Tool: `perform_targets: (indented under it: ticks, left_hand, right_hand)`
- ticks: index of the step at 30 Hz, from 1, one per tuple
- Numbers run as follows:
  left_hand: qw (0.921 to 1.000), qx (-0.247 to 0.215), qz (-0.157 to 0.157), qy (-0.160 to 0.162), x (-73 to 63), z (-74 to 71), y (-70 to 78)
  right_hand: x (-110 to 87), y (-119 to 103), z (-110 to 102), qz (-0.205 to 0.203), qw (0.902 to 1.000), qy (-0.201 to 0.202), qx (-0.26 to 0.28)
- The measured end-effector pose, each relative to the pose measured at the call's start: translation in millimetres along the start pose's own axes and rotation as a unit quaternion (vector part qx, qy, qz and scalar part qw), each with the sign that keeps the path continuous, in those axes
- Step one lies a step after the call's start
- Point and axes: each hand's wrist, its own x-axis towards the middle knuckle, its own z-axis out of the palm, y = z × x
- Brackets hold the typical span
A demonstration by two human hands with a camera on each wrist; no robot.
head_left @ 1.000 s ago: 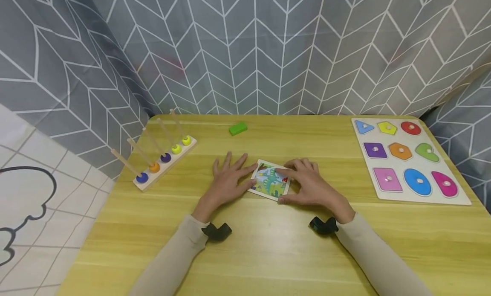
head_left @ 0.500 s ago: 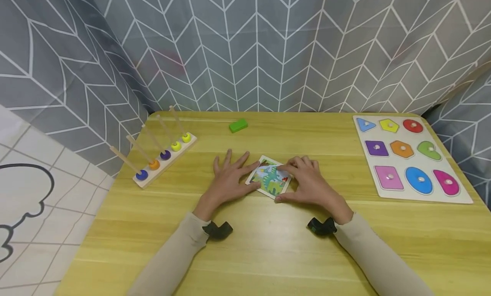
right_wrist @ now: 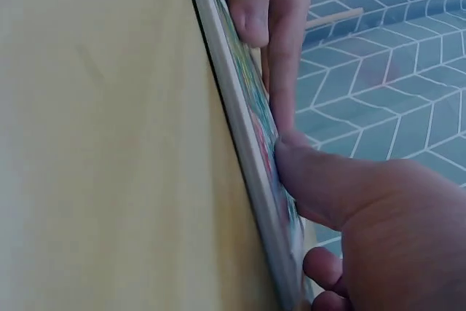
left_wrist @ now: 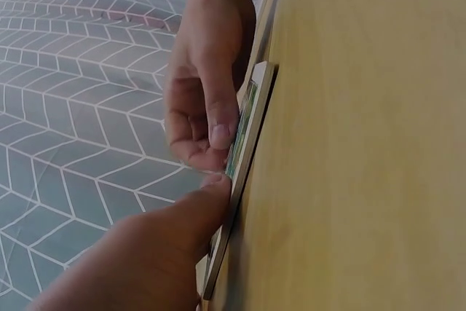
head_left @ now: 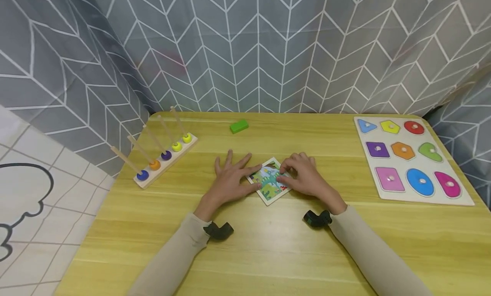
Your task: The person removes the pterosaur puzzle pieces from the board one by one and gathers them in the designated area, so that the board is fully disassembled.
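Observation:
A square, pale-rimmed picture board with a green dinosaur lies turned on the table in the head view, one corner pointing towards me. My left hand lies at its left side with fingers spread; the thumb and index finger touch the board near its left corner. Over the board's right part, my right hand has its fingers curled, with thumb and index fingertips on the picture. Whether they pinch anything is hidden. The left wrist view shows the right thumb close above the picture; the board's edge appears thin and side-on.
A wooden peg stand with coloured beads stands at the back left. Behind the hands lies a green block. A knobbed shape board occupies the right of the table. A patterned grey curtain hangs along the table's back edge.
The board has turned on the table, so a corner now points towards me. My right hand has left the board's right edge, curling its fingers over the picture. The left hand stays almost in place.

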Motion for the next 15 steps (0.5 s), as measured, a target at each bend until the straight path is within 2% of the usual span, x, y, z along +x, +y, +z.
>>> perform_targets:
  ticks: [8,15]
  left_hand:
    - [0.9999,0.008,0.008,-0.005,-1.4,0.7,0.3]
    - [0.9999,0.014,0.001,-0.009,-1.5,-0.7,0.9]
  right_hand:
    - [15.6,-1.4,-2.5,0.024,0.9985,-0.049,-0.009]
    - [20.0,-0.7,-4.4,0.018,0.9974,-0.067,-0.018]
